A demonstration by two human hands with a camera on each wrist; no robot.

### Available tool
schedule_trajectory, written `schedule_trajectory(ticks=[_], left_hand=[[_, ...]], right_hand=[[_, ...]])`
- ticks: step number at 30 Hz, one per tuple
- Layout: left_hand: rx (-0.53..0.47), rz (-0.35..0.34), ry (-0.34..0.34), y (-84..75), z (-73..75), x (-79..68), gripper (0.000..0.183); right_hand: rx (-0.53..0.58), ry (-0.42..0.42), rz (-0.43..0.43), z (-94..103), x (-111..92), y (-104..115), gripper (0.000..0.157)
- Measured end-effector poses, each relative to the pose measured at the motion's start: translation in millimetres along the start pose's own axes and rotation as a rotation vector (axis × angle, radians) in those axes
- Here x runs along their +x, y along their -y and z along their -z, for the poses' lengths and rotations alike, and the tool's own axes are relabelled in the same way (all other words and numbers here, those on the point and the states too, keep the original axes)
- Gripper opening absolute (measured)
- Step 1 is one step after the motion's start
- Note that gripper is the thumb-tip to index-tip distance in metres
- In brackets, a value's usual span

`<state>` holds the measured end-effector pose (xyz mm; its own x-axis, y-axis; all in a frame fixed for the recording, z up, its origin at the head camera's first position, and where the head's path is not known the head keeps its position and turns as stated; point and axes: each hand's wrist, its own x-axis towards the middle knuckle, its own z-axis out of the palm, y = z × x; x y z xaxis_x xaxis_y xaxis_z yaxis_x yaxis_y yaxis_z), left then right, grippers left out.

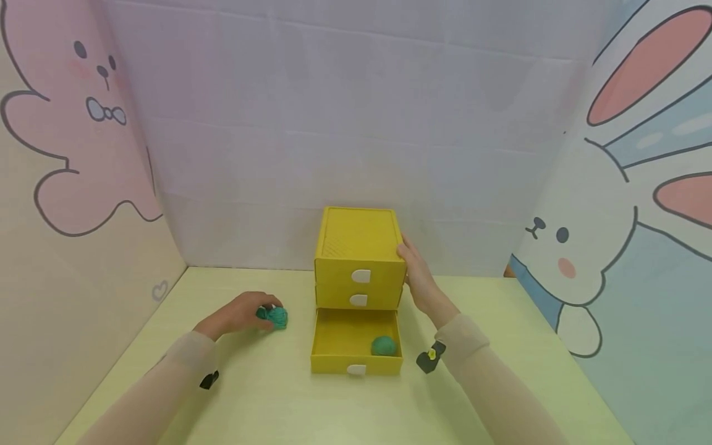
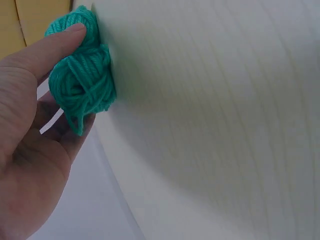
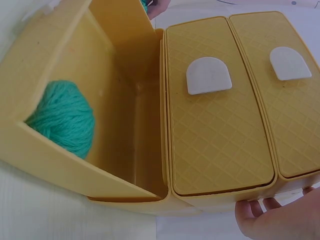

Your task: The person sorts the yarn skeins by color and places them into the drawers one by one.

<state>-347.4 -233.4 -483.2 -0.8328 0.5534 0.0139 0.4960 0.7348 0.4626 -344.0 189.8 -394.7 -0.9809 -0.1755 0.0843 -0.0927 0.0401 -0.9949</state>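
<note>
On the left of the table, my left hand (image 1: 247, 313) grips green yarn (image 1: 276, 317). The left wrist view shows the yarn (image 2: 82, 75) as two wound lobes with a loose loop, thumb across it and fingers behind, low at the tabletop. My right hand (image 1: 423, 278) rests against the right side of a small yellow drawer cabinet (image 1: 358, 235), its fingertips along the side wall in the right wrist view. The bottom drawer (image 1: 345, 330) is pulled out; a green yarn ball (image 1: 384, 346) lies in its front right corner. The two upper drawers are closed.
Each drawer front bears a white tab handle, like the top one (image 1: 361, 276). The pale table (image 1: 267, 402) meets a white back wall (image 1: 356, 123). Side panels carry a pink bear (image 1: 83, 136) and a white rabbit (image 1: 589, 247).
</note>
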Motion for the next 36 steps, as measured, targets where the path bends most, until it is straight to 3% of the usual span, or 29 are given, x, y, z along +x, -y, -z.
schedule_trajectory(ticks=[9,22,27,36], left_hand=[[-0.147,-0.029,0.002,7.8,-9.0,-0.4,0.042],[-0.138,-0.035,-0.005,4.1,-8.4,0.1,0.039],[-0.145,-0.06,-0.02,-8.2,-2.3,-1.1,0.041],[-0.188,-0.117,-0.027,-49.1,5.5,2.7,0.04]], right_hand=[[0.002,-0.002,-0.003,0.3,0.0,-0.4,0.061],[0.009,-0.004,0.01,1.0,1.7,-3.3,0.06],[0.01,0.003,0.013,0.7,2.9,-3.7,0.06],[0.006,-0.007,0.012,0.4,1.2,-2.9,0.061]])
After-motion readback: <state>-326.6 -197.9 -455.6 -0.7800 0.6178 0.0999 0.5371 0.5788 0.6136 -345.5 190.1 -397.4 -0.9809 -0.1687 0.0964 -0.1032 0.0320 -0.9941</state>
